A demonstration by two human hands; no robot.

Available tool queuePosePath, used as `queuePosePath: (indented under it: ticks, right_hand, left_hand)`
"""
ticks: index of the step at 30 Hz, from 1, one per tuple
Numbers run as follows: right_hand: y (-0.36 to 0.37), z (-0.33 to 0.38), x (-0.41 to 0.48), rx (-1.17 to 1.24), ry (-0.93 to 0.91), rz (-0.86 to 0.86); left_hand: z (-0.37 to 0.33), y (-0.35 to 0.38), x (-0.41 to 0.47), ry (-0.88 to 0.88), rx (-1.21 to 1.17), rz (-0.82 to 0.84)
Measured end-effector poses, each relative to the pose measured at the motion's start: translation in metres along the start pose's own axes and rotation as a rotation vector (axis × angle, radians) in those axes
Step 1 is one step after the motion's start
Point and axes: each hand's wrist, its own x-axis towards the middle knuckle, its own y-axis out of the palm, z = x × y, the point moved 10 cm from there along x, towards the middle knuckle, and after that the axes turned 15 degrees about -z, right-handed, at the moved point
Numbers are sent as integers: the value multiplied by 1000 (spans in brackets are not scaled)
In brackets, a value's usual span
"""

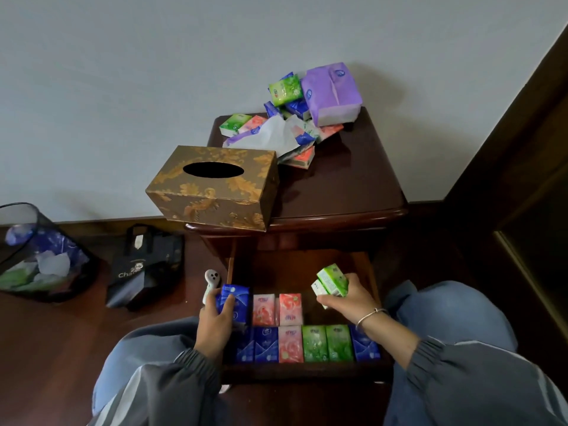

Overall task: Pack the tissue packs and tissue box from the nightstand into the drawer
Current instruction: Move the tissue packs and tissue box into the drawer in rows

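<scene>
The drawer of the dark wooden nightstand is pulled out. Several blue, pink and green tissue packs stand in rows inside it. My left hand grips a blue tissue pack at the drawer's left end. My right hand holds green tissue packs above the drawer's right side. A gold-patterned tissue box sits on the nightstand's front left corner, overhanging the edge. Behind it lie several loose packs, a purple soft tissue pack and a loose white tissue.
A mesh waste bin with wrappers stands on the floor at the left. A black bag sits between the bin and the nightstand. A small white object stands by the drawer's left side. My knees flank the drawer. Dark wood furniture rises at the right.
</scene>
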Motion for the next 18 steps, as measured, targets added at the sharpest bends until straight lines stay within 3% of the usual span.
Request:
queuePosePath:
  ticks: [4,9,18]
  right_hand:
    - [10,-15,12,-69,41,-52]
    - [32,-25,21,-283,24,-67]
    - [67,-42,36,-572,-22,-81]
  left_hand:
    - [28,13,8,-156,-169,61]
    - [44,18,22,-260,-302,16]
    - [31,18,23,-264,-443,32]
